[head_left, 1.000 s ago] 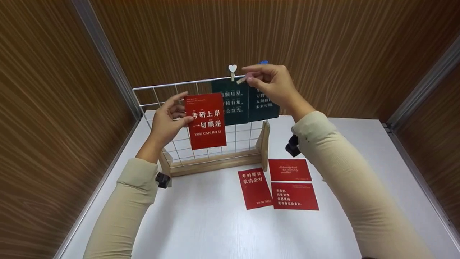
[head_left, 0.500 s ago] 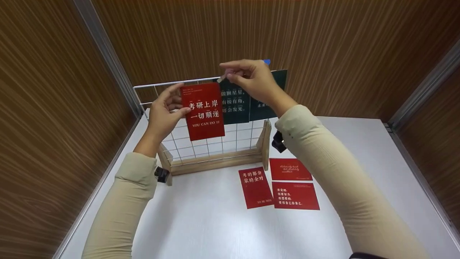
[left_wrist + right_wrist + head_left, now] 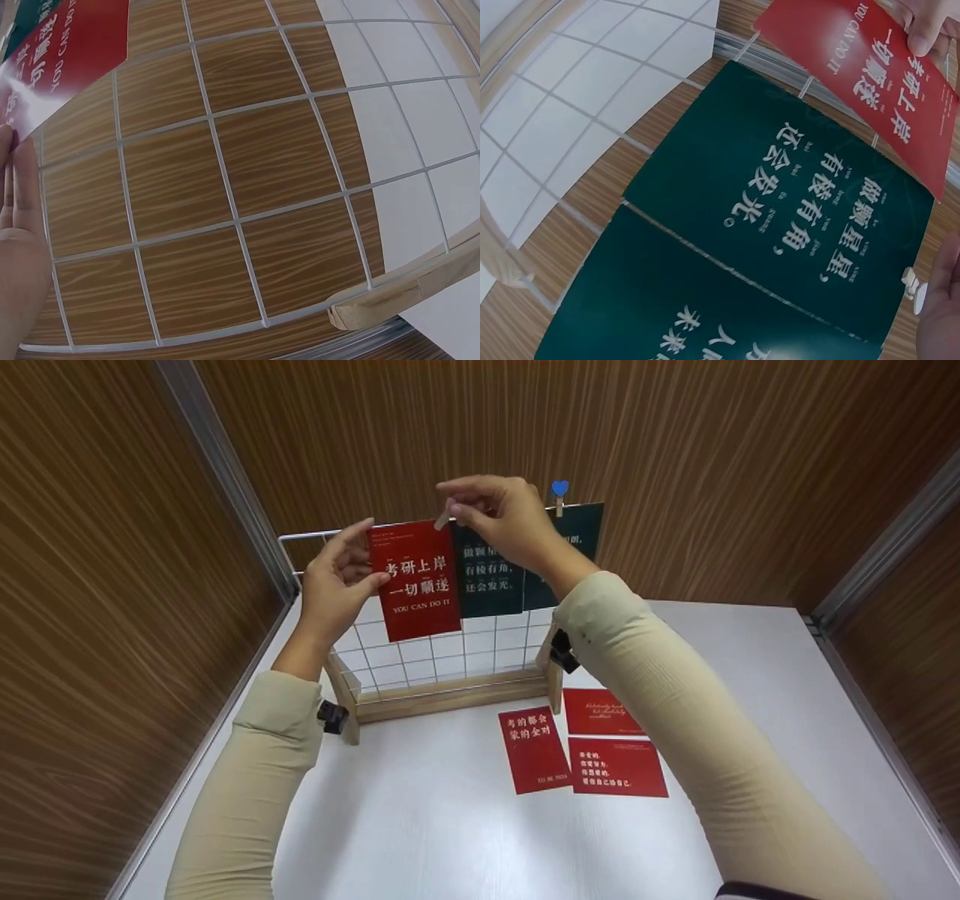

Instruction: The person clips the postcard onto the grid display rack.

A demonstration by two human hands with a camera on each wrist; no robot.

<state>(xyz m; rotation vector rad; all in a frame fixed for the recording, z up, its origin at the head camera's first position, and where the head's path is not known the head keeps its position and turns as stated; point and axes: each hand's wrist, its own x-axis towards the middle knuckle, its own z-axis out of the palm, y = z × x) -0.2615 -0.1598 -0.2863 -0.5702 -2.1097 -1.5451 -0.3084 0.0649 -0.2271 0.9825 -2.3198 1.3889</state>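
Note:
My left hand (image 3: 334,585) pinches a red card (image 3: 420,611) by its left edge. White lettering covers the card, and its top lies near the top wire of the white grid rack (image 3: 390,666). My right hand (image 3: 510,521) pinches a small clothespin (image 3: 442,517) at the card's upper right corner; whether it grips the card, I cannot tell. Beside the red card hang a green card (image 3: 491,592) and, farther right, a second green card (image 3: 581,529). A blue heart clothespin (image 3: 559,493) tops the second one. The right wrist view shows a white clothespin (image 3: 910,281) on the first green card.
Below the rack, on the white table (image 3: 450,810), lie an upright red card (image 3: 536,757) and two sideways ones, a nearer red card (image 3: 622,772) and a farther red card (image 3: 596,711). The rack stands on a wooden base (image 3: 450,695). Brown wood-grain walls (image 3: 375,435) surround the table.
The red card has risen and shifted slightly left with my left hand, up to the rack's top wire. My right hand has moved left with the clothespin, from the green cards to the red card's corner.

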